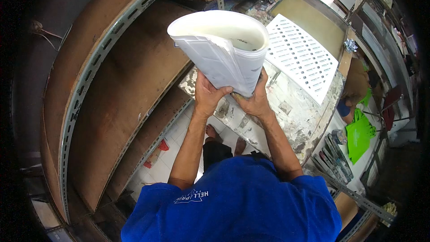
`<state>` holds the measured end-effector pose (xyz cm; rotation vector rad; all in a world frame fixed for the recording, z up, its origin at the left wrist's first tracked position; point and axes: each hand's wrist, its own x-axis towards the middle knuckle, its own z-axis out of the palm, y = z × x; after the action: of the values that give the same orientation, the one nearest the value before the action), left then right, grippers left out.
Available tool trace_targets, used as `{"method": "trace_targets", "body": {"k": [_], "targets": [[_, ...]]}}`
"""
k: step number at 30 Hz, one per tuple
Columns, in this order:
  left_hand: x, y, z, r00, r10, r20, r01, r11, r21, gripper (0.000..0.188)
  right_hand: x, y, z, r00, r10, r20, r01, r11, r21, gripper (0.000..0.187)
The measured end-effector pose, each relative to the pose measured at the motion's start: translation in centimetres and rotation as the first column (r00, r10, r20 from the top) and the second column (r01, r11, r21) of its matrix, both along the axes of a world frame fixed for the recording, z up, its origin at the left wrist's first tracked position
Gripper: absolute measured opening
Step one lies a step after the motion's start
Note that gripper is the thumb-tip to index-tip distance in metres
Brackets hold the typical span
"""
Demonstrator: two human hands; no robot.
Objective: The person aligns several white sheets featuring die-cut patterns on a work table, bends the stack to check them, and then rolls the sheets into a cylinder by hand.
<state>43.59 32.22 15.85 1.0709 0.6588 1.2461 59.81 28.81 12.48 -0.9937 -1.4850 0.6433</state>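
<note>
Two hands, left (207,96) and right (255,102), grip the curled paper (210,58) by its lower end, forearms (187,152) stretched forward. It is raised at the left edge of the worktop (291,118), near a printed sheet (304,58); floor (227,140) opens between worktop and shelves (125,76).

Brown shelves (130,62) beside white tiled floor (178,133)

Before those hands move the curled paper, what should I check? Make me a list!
1. Left hand gripping the curled paper: ok.
2. Right hand gripping it too: ok.
3. Curled paper lying flat: not ok, it's bent over into a loop.
4. Printed sheet lying on the table: ok.
5. Table top clean: not ok, it's stained and patchy.
6. How many sheets are held: cannot tell.
</note>
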Motion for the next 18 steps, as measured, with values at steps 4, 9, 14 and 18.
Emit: {"method": "trace_targets", "body": {"k": [4,9,14,18], "targets": [[-0.2,0.0,0.8,0.990,-0.029,-0.136,0.040,0.996,0.084,0.098,0.2,-0.3,-0.2,0.996,-0.041,0.082,0.039,0.999,0.020,0.116],[0.0,0.6,3.2,0.944,-0.017,-0.330,0.127,0.941,0.314,0.115,1.1,-0.9,-1.6,0.996,0.079,-0.039,-0.084,0.989,-0.124,0.122],[-0.4,1.3,9.0,0.907,0.079,-0.414,0.177,0.820,0.544,0.144,2.8,-1.2,-3.9,0.981,0.168,0.101,-0.137,0.956,-0.259,0.122],[-0.3,2.7,18.8,0.841,0.250,-0.479,0.316,0.493,0.811,0.124,1.7,-1.8,-1.4,0.995,0.102,0.020,-0.095,0.969,-0.228,0.127]]}}
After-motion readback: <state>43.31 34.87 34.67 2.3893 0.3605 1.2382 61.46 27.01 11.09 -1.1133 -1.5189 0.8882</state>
